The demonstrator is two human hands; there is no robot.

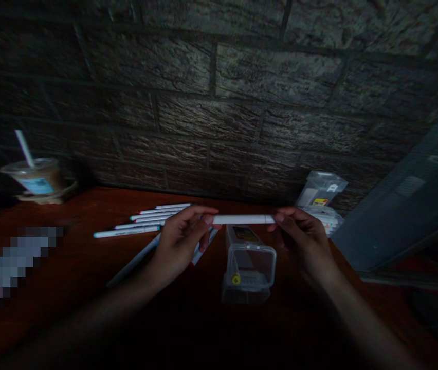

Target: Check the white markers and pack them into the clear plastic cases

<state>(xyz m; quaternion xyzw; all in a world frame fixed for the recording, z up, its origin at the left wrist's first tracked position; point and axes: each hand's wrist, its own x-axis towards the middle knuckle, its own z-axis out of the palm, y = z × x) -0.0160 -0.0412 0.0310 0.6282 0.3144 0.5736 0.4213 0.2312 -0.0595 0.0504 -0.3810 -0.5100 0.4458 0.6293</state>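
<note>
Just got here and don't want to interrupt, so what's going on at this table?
A person holds a white marker level between the left hand and the right hand, one end in each. Below it sits an open clear case with something yellow-ended inside. More markers lie to the left, and a drink cup with a straw stands farther left.

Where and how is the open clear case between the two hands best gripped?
Probably by the two long side walls of the clear case, behind the open end, coming down from above. Its narrow, boxy body lies lengthwise away from the viewer, and this grip would avoid the opening, where a yellow-ended item shows.
</note>
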